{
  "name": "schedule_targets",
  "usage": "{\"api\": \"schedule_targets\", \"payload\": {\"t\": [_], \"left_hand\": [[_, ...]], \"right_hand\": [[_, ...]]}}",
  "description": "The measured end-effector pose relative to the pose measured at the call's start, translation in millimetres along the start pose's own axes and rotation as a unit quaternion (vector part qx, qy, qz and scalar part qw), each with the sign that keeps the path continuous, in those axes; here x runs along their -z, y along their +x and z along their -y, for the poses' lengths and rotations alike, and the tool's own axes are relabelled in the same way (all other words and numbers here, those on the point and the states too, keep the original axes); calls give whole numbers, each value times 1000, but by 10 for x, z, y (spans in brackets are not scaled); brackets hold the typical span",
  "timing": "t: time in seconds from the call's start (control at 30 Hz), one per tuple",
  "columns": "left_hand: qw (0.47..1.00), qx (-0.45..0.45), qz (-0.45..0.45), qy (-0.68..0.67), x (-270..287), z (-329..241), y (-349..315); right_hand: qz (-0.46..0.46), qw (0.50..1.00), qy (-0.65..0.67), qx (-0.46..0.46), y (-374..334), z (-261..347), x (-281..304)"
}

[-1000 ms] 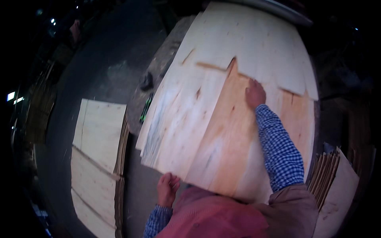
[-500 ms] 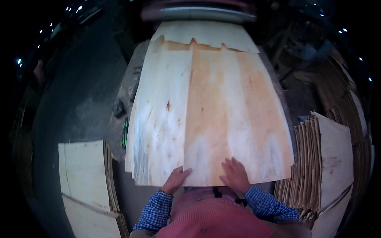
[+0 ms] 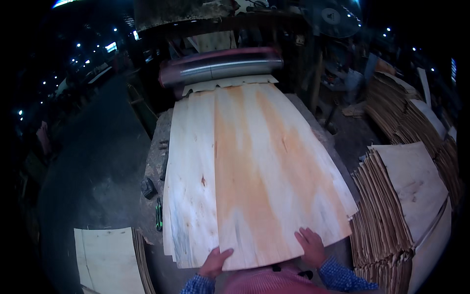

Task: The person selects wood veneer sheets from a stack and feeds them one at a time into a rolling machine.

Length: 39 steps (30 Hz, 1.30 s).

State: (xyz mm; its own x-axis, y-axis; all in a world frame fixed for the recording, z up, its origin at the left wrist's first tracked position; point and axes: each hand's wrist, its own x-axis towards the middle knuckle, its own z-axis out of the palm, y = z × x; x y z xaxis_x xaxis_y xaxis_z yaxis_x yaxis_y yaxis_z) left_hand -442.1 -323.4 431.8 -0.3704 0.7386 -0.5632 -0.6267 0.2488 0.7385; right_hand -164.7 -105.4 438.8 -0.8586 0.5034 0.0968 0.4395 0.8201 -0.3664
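Observation:
A wide sheet of wood veneer (image 3: 249, 196), pale with orange-brown streaks, lies on top of other sheets on a low table in front of me. At its near edge my left hand (image 3: 214, 262) grips it, thumb on top and fingers hidden underneath. Further right along the same edge, my right hand (image 3: 312, 247) lies with its fingers stretched flat on the sheet; its thumb is hidden. Beyond the sheet's far end, a ragged-edged pale veneer piece (image 3: 230, 83) lies against a shiny metal roller (image 3: 220, 68) with a red cover.
On the table's left side are a green-and-black cutter (image 3: 158, 214) and a dark block (image 3: 147, 187). Veneer stacks stand at the lower left (image 3: 107, 255) and right (image 3: 382, 206), with more bundles (image 3: 396, 108) behind. A round fan (image 3: 331, 17) is at the upper right.
My view has tilted up, bringing the whole roller into sight. The ragged far piece shows less of its length before the roller. My right hand has moved right along the near edge.

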Motion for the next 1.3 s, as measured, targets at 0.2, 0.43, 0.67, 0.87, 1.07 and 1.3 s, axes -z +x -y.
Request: {"api": "schedule_targets", "payload": {"t": [0.2,0.43,0.67,0.87,1.07,1.3], "left_hand": [[997,-21,37,-58,157,248,-102],[998,-32,6,-54,76,-50,88],[973,-137,-104,-156,179,-345,532],[912,-137,-385,-28,518,42,378],[870,-136,-461,110,766,302,483],[852,-128,-478,172,1028,214,618]], "right_hand": [[-32,999,-3,10,-75,-14,13],[-46,997,25,55,359,-62,367],[-75,992,-13,99,1735,-598,226],[-153,976,36,150,3368,-1147,-138],[-161,978,-39,127,4317,-1268,-488],[-69,986,-137,70,3721,-951,-1199]]}}
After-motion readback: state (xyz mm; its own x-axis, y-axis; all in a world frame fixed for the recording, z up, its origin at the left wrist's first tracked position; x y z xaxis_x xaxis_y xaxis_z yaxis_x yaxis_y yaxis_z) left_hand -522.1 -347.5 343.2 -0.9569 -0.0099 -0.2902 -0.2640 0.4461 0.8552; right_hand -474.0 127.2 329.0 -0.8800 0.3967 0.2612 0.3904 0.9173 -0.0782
